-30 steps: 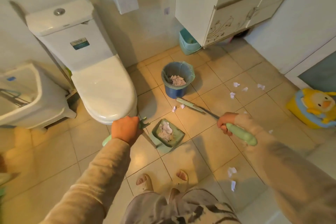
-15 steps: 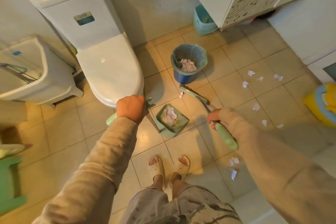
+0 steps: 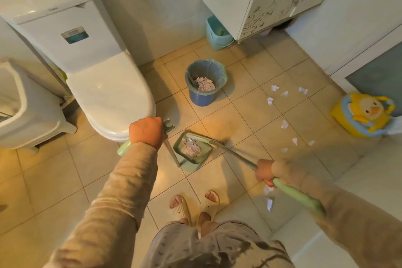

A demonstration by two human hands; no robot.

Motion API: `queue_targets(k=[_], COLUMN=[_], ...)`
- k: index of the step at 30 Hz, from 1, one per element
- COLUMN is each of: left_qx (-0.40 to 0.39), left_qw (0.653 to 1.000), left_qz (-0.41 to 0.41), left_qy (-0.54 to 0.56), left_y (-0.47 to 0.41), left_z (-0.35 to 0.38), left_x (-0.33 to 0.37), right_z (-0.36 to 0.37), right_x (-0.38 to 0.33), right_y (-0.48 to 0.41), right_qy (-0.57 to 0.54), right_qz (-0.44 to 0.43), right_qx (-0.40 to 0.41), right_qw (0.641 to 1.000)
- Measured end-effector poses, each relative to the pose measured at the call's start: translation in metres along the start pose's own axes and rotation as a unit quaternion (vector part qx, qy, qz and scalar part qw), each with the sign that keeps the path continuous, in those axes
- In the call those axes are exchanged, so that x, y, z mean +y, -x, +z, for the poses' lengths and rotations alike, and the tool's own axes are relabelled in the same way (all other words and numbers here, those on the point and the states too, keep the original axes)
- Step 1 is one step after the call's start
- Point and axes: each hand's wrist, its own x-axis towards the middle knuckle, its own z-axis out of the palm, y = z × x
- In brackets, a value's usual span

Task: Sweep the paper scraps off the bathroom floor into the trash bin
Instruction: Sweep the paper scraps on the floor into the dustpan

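Tiled bathroom floor [image 3: 239, 119] holds the part-filled trash bin [image 3: 202, 99] just beyond the dustpan [image 3: 195, 164], where the broom [image 3: 235, 155] head has now arrived, pushing two strays in. Left hand [image 3: 146, 131] grips the pan's handle, right hand [image 3: 264, 173] the broom's. Paper scraps [image 3: 283, 124] remain rightward.

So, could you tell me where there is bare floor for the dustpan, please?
Bare tiles lie left of the left hand, below the toilet, and between the trash bin and the pale bin. Crowded right of the dustpan: paper scraps scatter toward the duck potty, with more by the right hand on the broom.
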Motion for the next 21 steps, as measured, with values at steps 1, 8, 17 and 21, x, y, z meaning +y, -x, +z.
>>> queue_targets(k=[1, 8, 17, 21], left_qx=[0.001, -0.004, -0.002, 0.006], left_qw=[1.0, 1.0, 1.0, 1.0], left_qz=[0.001, 0.008, 0.018, 0.017], left_qy=[0.001, 0.004, -0.003, -0.004], left_y=[-0.001, 0.004, 0.019, 0.017], left_z=[0.0, 0.001, 0.006, 0.004], left_x=[-0.001, 0.001, 0.007, 0.008], right_z=[-0.004, -0.012, 0.058, 0.078], right_x=[0.007, 0.005, -0.031, -0.003], right_y=[0.003, 0.016, -0.003, -0.007], right_qy=[-0.006, -0.018, 0.022, -0.102], right_qz=[-0.012, -0.027, -0.028, -0.052], right_qx=[-0.003, 0.006, -0.018, -0.044], right_qw=[1.0, 0.999, 0.999, 0.992])
